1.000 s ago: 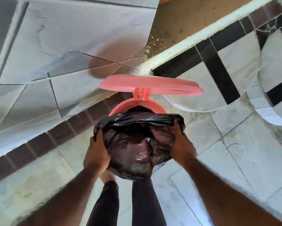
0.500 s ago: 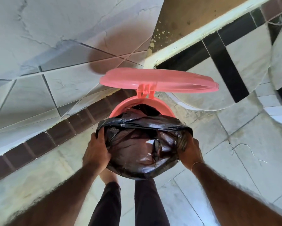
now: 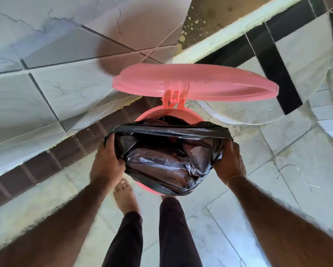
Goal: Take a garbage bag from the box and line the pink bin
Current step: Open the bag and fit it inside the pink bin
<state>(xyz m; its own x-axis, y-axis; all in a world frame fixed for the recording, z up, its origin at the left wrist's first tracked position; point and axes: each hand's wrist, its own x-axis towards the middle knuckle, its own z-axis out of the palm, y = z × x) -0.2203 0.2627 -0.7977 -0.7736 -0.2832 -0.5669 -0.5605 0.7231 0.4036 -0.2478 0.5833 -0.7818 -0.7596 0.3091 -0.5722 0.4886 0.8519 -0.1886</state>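
A black garbage bag (image 3: 167, 160) sits in the mouth of the pink bin (image 3: 152, 115), its opening stretched wide. The bag's edge covers the bin's near rim and both sides; the far pink rim still shows bare. My left hand (image 3: 106, 162) grips the bag's left edge and my right hand (image 3: 229, 162) grips its right edge. The bin's round pink lid (image 3: 196, 82) stands up on its hinge behind the opening. The bag box is out of view.
The bin stands on a pale tiled floor close to a tiled wall (image 3: 46, 89) with a dark brown skirting strip (image 3: 46, 162). A white and black tiled ledge (image 3: 277, 60) lies at the right. My bare foot (image 3: 124, 197) and dark trouser legs are just below the bin.
Both hands have drawn the bag's mouth wider apart and lower around the bin's rim. The view has come closer to the bin.
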